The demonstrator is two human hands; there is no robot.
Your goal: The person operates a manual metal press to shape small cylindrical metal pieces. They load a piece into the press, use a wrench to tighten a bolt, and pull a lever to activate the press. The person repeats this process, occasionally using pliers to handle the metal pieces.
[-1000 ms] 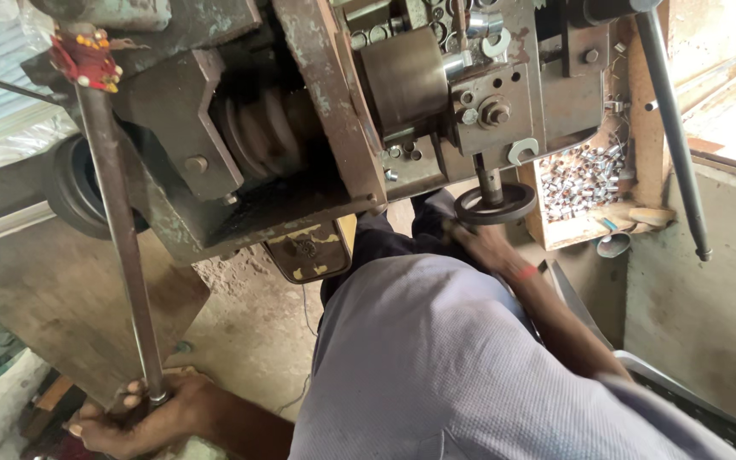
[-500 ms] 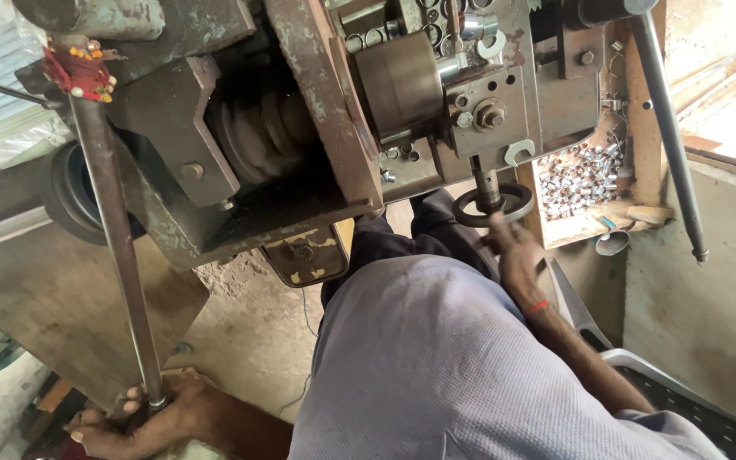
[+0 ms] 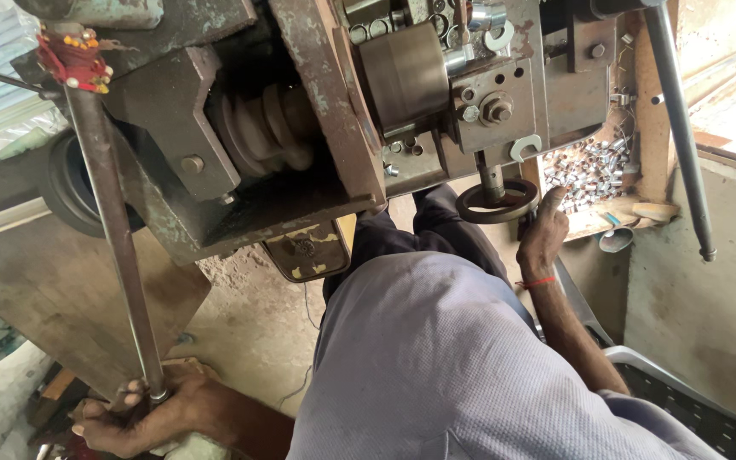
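Where the long grey steel lever rod (image 3: 112, 230) ends low at left, the left hand (image 3: 142, 413) is wrapped tight around it; right hand (image 3: 543, 238), fingers loosely extended, touches the small black iron handwheel (image 3: 497, 203) beneath the worn green machine (image 3: 300, 102).

My left hand (image 3: 142, 415) grips the lower end of the long rod (image 3: 112, 230), left of the machine (image 3: 300, 128). My right hand (image 3: 543, 236) rests just right of the handwheel (image 3: 497, 202), under the machine. Behind that hand, small metal parts (image 3: 589, 166) lie in a tray.
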